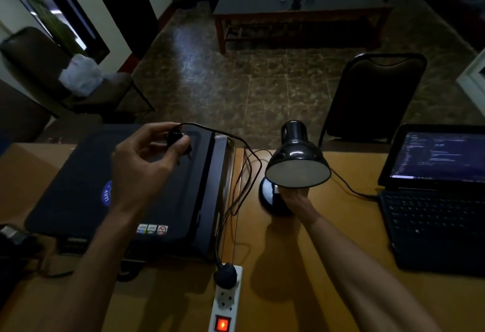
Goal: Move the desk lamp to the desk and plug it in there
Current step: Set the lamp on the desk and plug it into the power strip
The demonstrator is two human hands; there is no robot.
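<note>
A black desk lamp (298, 157) stands on the wooden desk (341, 226), its shade tilted toward me and its round base (267, 195) resting on the wood. My right hand (296, 199) grips the lamp's neck just under the shade. My left hand (143, 166) holds the lamp's black plug (178, 140) above a closed dark laptop, prongs pointing down. The thin cord (225, 134) runs from the plug to the lamp. A white power strip (227, 302) lies at the desk's near edge, its red switch lit, one black plug in its top socket.
A closed black laptop (78, 195) with stickers lies left on the desk. An open laptop (435, 200) with a lit screen sits right. Thin wires (241, 182) trail between them. A black chair (375, 95) stands behind the desk, another chair (65, 77) at far left.
</note>
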